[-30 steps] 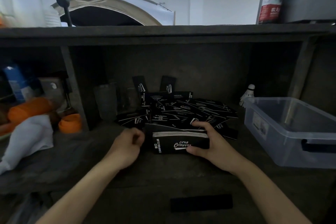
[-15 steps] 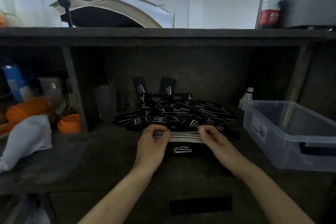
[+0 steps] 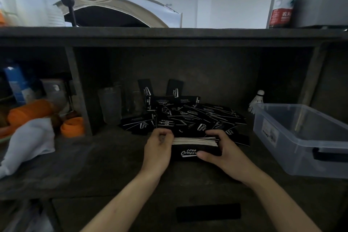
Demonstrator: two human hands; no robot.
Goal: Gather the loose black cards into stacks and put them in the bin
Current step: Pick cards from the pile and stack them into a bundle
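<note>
Stack (image 3: 194, 141) gripped by curled fingers, left hand (image 3: 158, 150) & right hand (image 3: 226, 156); loose cards (image 3: 188, 117) behind, bin (image 3: 282, 137), shuttlecock (image 3: 257, 100) at right.

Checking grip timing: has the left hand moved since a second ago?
Yes. The left hand moved right, away from the orange cup, to grip the card stack.

Card stack (image 3: 194, 144) before loose pile (image 3: 190, 117); bin (image 3: 305, 137) right.
</note>
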